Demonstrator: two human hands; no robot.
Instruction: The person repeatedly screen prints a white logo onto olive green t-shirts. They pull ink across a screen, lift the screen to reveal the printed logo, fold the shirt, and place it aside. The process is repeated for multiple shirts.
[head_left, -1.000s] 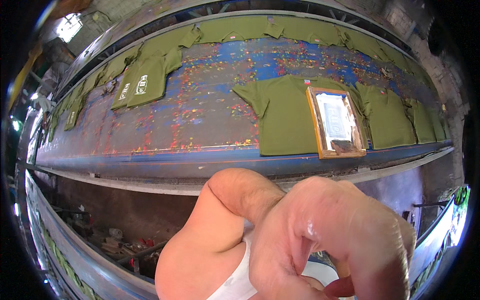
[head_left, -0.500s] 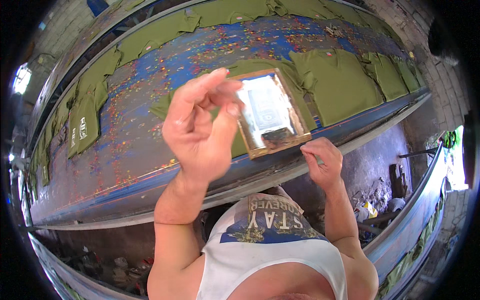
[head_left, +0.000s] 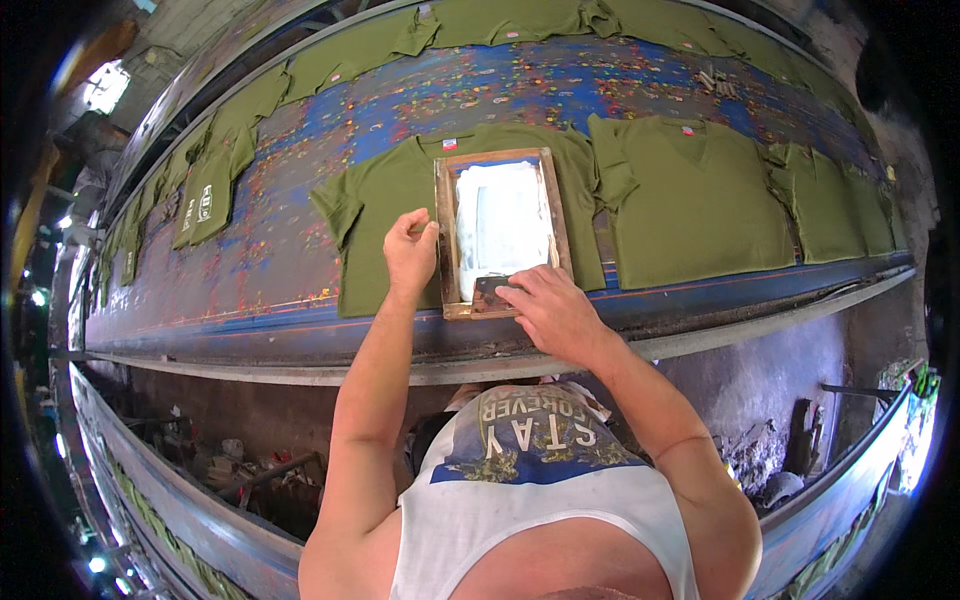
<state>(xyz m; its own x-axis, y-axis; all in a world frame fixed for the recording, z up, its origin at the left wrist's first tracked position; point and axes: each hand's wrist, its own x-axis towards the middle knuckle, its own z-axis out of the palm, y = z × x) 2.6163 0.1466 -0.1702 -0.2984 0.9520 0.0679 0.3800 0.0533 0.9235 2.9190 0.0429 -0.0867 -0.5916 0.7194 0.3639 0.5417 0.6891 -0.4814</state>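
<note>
A wooden-framed printing screen (head_left: 561, 220) with white ink lies on an olive T-shirt (head_left: 368, 255). My left hand (head_left: 410, 240) is closed beside the screen's left edge, thumb and fingers bunched; what they hold, if anything, I cannot make out. My right hand (head_left: 548, 300) grips a dark, stained squeegee (head_left: 490, 293) at the near end inside the frame.
More olive shirts (head_left: 695, 200) lie to the right, along the far edge and in a printed stack (head_left: 210, 205) on the left of the long paint-speckled table (head_left: 260, 280). A metal rail (head_left: 250, 372) runs along its near edge. Small cylindrical pieces (head_left: 718, 82) lie at the back right.
My left hand has moved from a raised position in front of the camera down to the screen's left side. My right hand has moved onto the squeegee. The view has shifted.
</note>
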